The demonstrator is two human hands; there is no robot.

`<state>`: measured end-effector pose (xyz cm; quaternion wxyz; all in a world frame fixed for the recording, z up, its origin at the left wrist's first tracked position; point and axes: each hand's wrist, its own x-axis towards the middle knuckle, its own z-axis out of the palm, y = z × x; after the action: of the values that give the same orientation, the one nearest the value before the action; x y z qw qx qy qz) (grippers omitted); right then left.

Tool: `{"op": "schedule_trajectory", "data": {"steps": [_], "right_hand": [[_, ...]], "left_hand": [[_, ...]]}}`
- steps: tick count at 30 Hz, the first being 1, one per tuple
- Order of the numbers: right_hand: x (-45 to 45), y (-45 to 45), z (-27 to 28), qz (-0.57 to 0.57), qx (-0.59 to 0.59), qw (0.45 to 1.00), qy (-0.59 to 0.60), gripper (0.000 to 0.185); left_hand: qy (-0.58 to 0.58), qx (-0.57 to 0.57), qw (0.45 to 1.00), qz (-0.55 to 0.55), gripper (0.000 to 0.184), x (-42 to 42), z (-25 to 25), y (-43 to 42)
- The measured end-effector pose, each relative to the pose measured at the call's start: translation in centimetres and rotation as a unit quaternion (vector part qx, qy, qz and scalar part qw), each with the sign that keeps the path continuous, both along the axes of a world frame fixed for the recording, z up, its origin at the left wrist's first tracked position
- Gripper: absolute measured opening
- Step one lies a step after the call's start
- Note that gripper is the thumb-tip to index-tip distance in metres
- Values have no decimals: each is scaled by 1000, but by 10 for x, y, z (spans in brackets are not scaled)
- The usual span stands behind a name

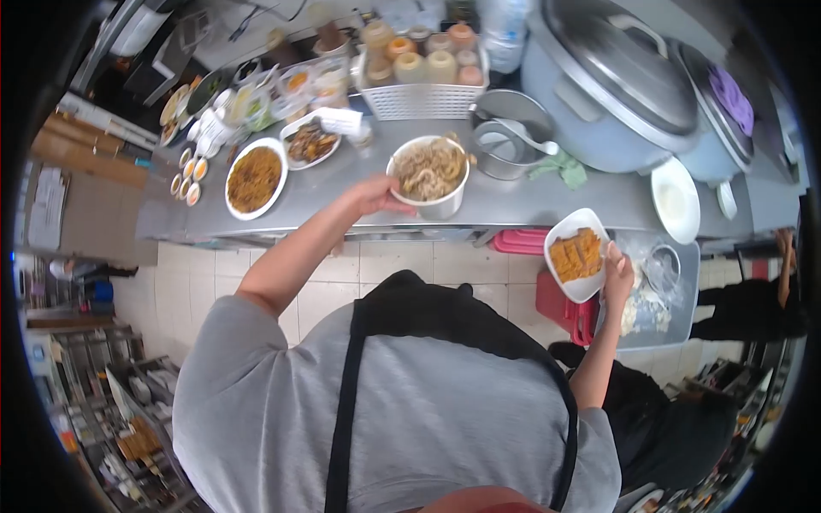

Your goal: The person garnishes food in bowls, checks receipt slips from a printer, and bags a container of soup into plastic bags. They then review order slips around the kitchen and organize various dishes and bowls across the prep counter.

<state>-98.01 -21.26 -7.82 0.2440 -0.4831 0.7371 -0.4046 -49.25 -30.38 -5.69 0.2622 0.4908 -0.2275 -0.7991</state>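
Observation:
My left hand [380,196] is closed against the near left side of a white tub [443,207], just below its rim. Pale brown shredded food [428,169], possibly meat, fills the tub to the top. Off to the right, my right hand [618,272] grips the edge of a white dish [564,289]. Sliced, golden breaded cutlet [577,255] lies in that dish, which is held beyond the counter's front edge. A metal pot [511,162] with a ladle [523,135] resting in it stands right of the tub.
On the steel counter [325,201] are an oval plate of brown food [255,178], halved eggs [193,181] and a basket of bottles [423,101]. Large lidded cookers [599,111] stand back right. Below are a grey bin [684,329] and red containers [560,303]. A dark-clothed person [753,303] is at right.

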Motion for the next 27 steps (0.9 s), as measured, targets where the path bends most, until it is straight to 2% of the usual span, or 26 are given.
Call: {"op": "schedule_trajectory", "data": {"steps": [3, 5, 6, 7, 12, 16, 17, 19, 22, 23, 24, 26, 27], "right_hand": [[69, -5, -1, 73, -30, 994, -78, 24], [110, -17, -9, 110, -17, 989, -99, 24], [131, -23, -11, 128, 0, 985, -113, 24], [152, -31, -13, 155, -14, 986, -62, 23], [257, -66, -31, 248, -29, 968, -16, 22], [342, -88, -40, 280, -15, 960, 15, 21], [360, -93, -40, 287, -6, 958, 11, 20], [392, -102, -48, 278, -6, 961, 0, 21], [426, -120, -72, 260, 16, 965, 16, 30], [431, -123, -80, 262, 32, 964, 12, 33], [432, -120, -75, 248, 41, 968, 15, 33], [439, -113, -46, 253, 68, 965, -1, 37], [438, -109, -42, 246, 73, 967, 1, 37]], "left_hand": [[-36, -16, 997, 64, 42, 18, -18, -19], [-25, -101, 987, 126, 37, 16, -20, -22], [-24, -100, 986, 134, 37, 21, -26, -21], [-22, -93, 983, 157, 36, 29, -35, -20], [-2, -80, 968, 239, 31, 107, -71, 45], [-43, -64, 883, 462, 36, 194, -89, 108], [-42, -64, 880, 469, 36, 213, -89, 117], [-33, -66, 836, 544, 36, 244, -87, 128], [-39, -80, 847, 524, 32, 262, -90, 128], [-45, -80, 890, 446, 37, 262, -94, 126], [-42, -71, 898, 433, 37, 255, -94, 121], [-77, -126, 943, 298, 41, 238, -85, 111], [-74, -124, 945, 293, 41, 234, -84, 102]]}}
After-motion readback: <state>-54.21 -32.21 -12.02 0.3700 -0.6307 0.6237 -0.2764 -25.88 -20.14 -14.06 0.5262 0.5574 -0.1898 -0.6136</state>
